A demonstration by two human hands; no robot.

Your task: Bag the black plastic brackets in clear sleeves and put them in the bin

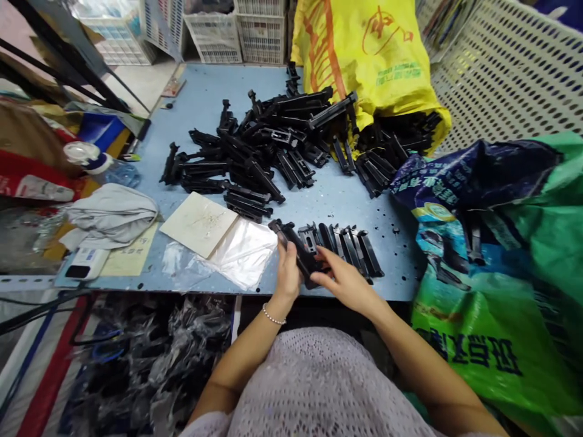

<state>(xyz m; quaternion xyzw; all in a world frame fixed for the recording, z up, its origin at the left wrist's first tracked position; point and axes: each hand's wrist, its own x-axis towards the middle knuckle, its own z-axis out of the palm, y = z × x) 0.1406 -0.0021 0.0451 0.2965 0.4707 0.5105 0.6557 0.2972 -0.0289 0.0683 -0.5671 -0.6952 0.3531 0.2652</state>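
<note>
My left hand (288,272) is closed around a long black plastic part (304,262), tilted above the front edge of the blue table. My right hand (342,280) pinches that part near its lower end, thumb and fingers closed on its right side. The fingers hide some of it, and I cannot tell whether one part or two lie in the grip. Just beyond my right hand, several similar black parts (359,249) lie side by side in a row. A large heap of black parts (255,142) covers the middle of the table farther back.
A yellow bag (364,54) spills more black parts at the back right. Beside the table's right side stands a green and blue bag (483,315). A whitish square board (200,224), clear plastic bags (246,252) and a grey cloth (112,212) lie to the left.
</note>
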